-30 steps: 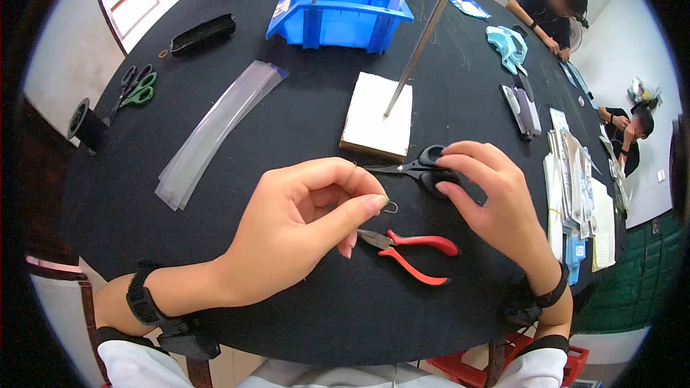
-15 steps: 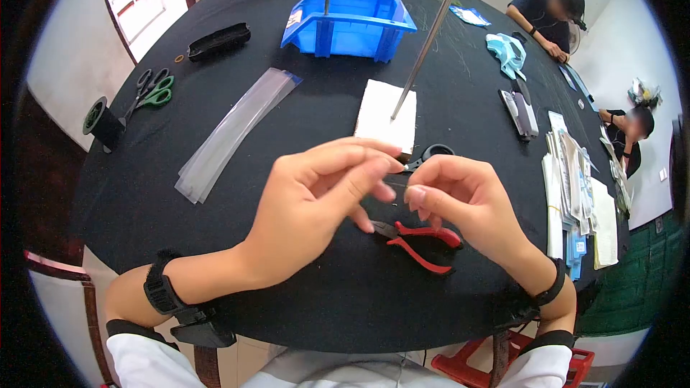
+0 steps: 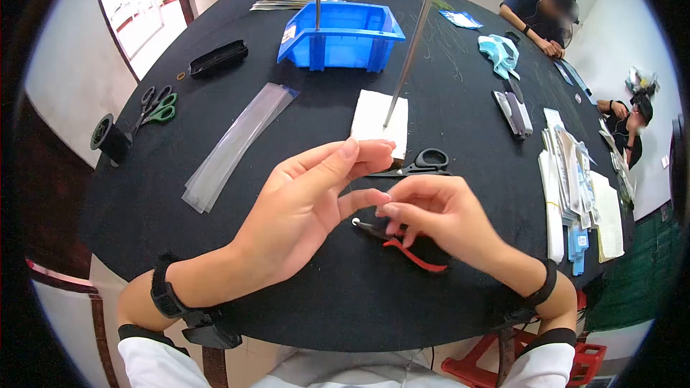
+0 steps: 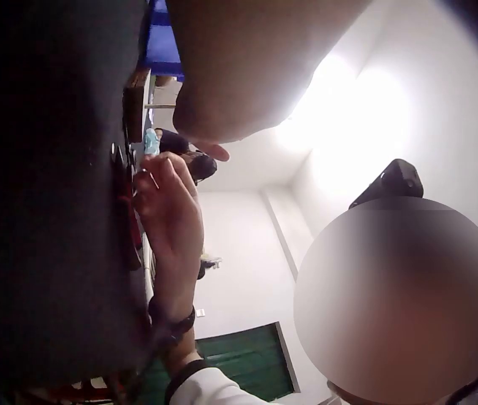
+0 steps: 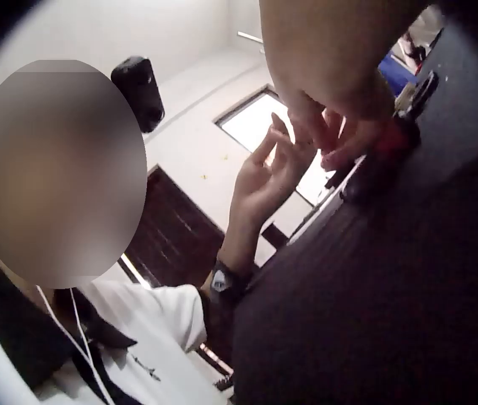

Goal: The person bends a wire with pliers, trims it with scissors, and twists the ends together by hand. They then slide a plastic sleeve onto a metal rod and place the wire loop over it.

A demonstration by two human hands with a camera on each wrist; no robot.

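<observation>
My left hand (image 3: 291, 205) is raised over the black table, its thumb and index finger pinched together on a thin line that barely shows. A lower finger of it reaches across to the right fingertips. My right hand (image 3: 449, 212) pinches close beside that finger with thumb and index finger; what lies in this pinch is mostly hidden, and I cannot tell its kind. Beneath the right hand lie red-handled pliers (image 3: 417, 259), partly covered. Just beyond the hands are black scissors (image 3: 431, 161). In the right wrist view both hands (image 5: 268, 177) meet at the fingertips.
A white block (image 3: 368, 113) with a metal rod stands ahead, before a blue bin (image 3: 345, 50). Clear plastic strips (image 3: 241, 144), green-handled scissors (image 3: 164, 109) and a black spool (image 3: 109, 138) lie left. At right are a stapler (image 3: 514, 111) and stacked packets (image 3: 568, 172). Other people sit around.
My right hand has left the black scissors and come left to meet the left hand's fingers. The small hooked wire seen at the left fingertips no longer shows. My left thumb and index finger have risen.
</observation>
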